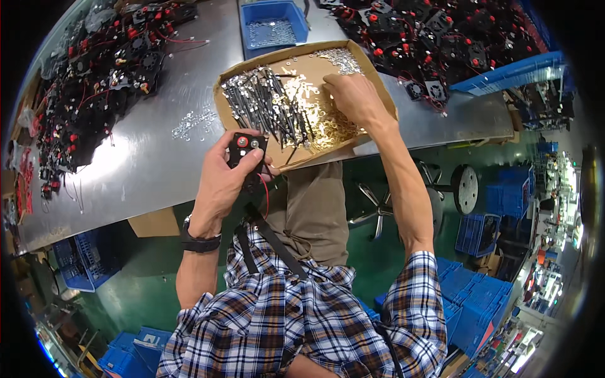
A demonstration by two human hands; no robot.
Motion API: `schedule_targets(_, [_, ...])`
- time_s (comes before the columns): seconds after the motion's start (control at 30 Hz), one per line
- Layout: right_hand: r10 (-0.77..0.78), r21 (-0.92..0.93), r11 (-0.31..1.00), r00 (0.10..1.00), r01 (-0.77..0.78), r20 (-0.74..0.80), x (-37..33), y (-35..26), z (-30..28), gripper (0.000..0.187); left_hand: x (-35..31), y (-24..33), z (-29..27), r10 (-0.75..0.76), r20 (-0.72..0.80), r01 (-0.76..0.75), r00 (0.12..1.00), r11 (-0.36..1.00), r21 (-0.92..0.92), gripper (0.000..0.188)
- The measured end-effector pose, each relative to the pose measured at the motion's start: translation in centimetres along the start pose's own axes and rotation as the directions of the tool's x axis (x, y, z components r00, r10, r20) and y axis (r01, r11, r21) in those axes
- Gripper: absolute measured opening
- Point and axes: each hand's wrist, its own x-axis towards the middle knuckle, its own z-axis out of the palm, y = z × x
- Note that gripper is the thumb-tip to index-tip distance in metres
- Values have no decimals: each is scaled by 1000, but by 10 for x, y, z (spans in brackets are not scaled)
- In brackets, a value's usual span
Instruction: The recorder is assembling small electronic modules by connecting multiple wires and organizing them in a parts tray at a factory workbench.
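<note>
My left hand (220, 176) is closed around a small black plastic panel assembly (238, 152), with the thumb pressing on its face. A red terminal and a metal one show at its top, and a thin red wire (267, 200) hangs from it. My right hand (358, 99) reaches into a shallow cardboard tray (251, 63), fingers curled together over the small parts; whatever is between the fingertips is hidden. Below and left of that hand lie loose brass-coloured pieces (322, 129). Black strips with metal ends (261, 104) fill the tray's left side, and small silver pieces (343, 60) its far right corner.
A blue bin (271, 34) of small metal parts stands behind the tray. Loose silver pieces (192, 125) lie on the metal table (151, 170). Heaps of black-and-red assemblies (116, 69) cover both sides. A blue crate (510, 72) sits at right; a wheeled stool (378, 205) is below.
</note>
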Motion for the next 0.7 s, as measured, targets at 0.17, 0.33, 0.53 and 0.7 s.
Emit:
schedule_targets(0.17, [-205,246,940,967,238,-153,3,-71,-17,17,-17,-6,-4,62,70,-60,996,998,-28,30])
schedule_targets(0.33, [-541,300,774,829,557,-142,17,-149,16,17,-54,-16,-20,-41,114,38,993,999,33,31])
schedule_targets(0.53, [-683,-41,730,730,682,-11,39,-183,37,10,-66,-18,-40,-21,-37,21,999,1000,-2,32])
schedule_targets(0.7, [-694,-152,706,719,692,51,44,-187,36,11,-59,-11,-44,-18,-63,17,998,1000,-20,31])
